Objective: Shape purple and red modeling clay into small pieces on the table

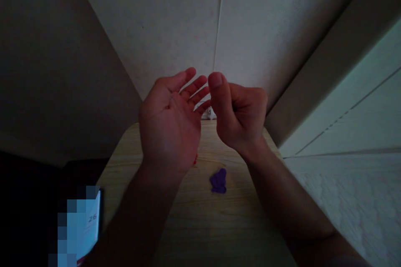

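Note:
My left hand [175,125] is raised over the wooden table with its palm turned up. Its fingers are apart and slightly curled, and the palm holds nothing. Close to those fingertips, my right hand [239,112] is closed, with the thumb pointing up along the curled fingers. Whatever the right hand may hold is hidden. Below and between the wrists lies a small, crumpled purple piece [218,181], which looks soft; neither hand touches it. Partly behind my left wrist shows a small red thing [196,159], too covered to make out.
The light wooden table [200,225] has rounded far corners and stands near a pale wall [175,21]. A thin cord [218,21] runs down the wall to a white fitting [209,112]. A lit screen [90,225] is at lower left; white quilted bedding [351,200] lies right.

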### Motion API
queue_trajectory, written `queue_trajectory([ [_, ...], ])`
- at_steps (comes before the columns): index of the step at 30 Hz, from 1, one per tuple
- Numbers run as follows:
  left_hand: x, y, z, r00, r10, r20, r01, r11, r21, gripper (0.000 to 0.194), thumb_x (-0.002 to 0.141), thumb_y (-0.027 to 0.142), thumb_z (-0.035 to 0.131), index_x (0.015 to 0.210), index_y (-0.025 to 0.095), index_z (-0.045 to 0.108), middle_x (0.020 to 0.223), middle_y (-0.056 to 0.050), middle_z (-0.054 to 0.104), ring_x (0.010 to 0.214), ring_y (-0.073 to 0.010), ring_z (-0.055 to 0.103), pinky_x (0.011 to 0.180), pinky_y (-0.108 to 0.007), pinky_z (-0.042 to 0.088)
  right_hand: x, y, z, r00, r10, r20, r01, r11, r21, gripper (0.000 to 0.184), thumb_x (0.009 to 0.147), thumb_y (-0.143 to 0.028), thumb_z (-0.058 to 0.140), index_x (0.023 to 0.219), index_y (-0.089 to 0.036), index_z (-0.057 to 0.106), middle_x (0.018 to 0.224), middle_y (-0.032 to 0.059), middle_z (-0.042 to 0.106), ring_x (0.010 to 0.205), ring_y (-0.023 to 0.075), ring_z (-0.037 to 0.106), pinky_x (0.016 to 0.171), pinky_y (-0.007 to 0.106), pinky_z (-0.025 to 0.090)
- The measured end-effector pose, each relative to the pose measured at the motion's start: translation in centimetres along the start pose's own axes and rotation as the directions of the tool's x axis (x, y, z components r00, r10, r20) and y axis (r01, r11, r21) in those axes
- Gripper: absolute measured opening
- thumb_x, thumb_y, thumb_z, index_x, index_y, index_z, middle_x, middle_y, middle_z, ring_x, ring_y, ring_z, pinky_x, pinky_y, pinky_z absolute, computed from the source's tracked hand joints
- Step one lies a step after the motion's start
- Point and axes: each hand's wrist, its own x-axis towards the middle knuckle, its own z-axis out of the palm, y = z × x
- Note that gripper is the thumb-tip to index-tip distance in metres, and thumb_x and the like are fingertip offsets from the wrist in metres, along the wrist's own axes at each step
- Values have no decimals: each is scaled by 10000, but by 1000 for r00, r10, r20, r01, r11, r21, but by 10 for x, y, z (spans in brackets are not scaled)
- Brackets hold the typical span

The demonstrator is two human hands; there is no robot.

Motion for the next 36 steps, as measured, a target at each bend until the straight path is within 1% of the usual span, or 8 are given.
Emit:
queue_trajectory([
  [5,-1,1,1,1000,8,22,-8,1000,-5,160,943,234,484,815,214,578,810,-40,641,997,-219,677,921,-340,525,1,-3,-3,992,37,119,-27,996,-90,474,1086,-408,426,765,-208,712,621,-44,629,530,78,554,554,230,403],
  [9,-3,2,2,1000,6,8,-7,1000,19,168,950,227,485,828,176,589,804,-29,617,896,-178,672,934,-336,515,2,-5,-3,993,37,109,-27,995,-94,468,1071,-370,478,669,-186,632,600,-32,599,525,77,542,534,247,371],
  [14,-3,1,0,998,-33,49,31,998,51,188,943,233,498,806,200,622,829,-62,665,1084,-255,672,953,-375,519,4,-7,-3,989,48,143,-34,994,-100,383,1054,-366,496,713,-220,593,637,-18,604,570,121,582,566,279,424],
  [20,-3,0,0,991,-61,121,54,996,65,257,961,244,454,775,198,625,767,-58,642,1105,-262,664,923,-355,524,9,-10,-8,973,-22,230,38,997,-66,125,969,-198,468,905,-248,564,886,31,664,820,203,649,736,350,528],
  [25,-2,0,-1,981,-39,188,20,995,102,292,965,254,428,780,195,646,813,-97,708,1128,-313,669,916,-404,550,10,-9,-5,972,-34,230,53,996,-75,161,942,-122,459,1028,-200,571,991,48,700,898,190,669,792,343,551],
  [28,-1,0,-1,977,-27,213,1,993,119,319,969,234,391,805,193,663,848,-103,721,1159,-306,666,925,-406,555,9,-10,-3,978,-35,207,60,991,-116,114,987,-162,472,1032,-206,568,987,41,714,892,179,683,810,326,566],
  [31,-2,-1,-2,981,-38,191,13,991,135,262,963,262,452,819,210,665,843,-85,719,1153,-296,671,912,-380,559,9,-12,-3,979,-6,204,41,985,-166,90,1004,-204,488,1029,-225,572,985,31,713,877,172,684,818,316,574],
  [36,-2,-1,0,978,-8,207,-16,994,112,300,968,207,397,764,197,616,838,-81,700,1150,-275,668,914,-366,565,10,-10,-2,977,-37,209,70,986,-153,123,1015,-240,502,1037,-167,599,955,47,709,841,161,672,790,314,568],
])
